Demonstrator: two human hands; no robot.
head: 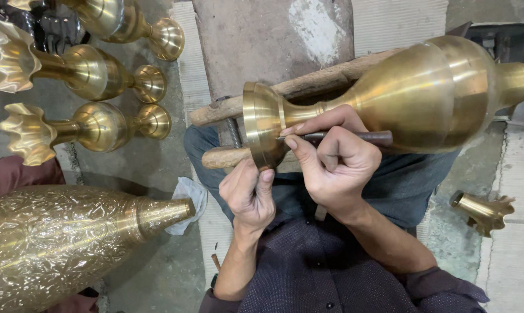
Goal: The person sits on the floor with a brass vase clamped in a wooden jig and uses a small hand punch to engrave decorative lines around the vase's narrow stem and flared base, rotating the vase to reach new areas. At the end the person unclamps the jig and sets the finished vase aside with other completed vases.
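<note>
Brass vase [424, 95], heavy, slick, lies across wooden bars [308, 87]; my left hand [247, 194] pinches its foot rim, right hand [334, 165] closed round the graver [366, 137].

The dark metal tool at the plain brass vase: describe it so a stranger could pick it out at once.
Start at the big smooth brass vase lying sideways on the wooden rest in the middle. Go to its flared foot, where both hands meet. The tool is the thin dark rod gripped pen-like in the right hand, its tip at the foot; it is the only dark, slender item among golden brass pieces.
</note>
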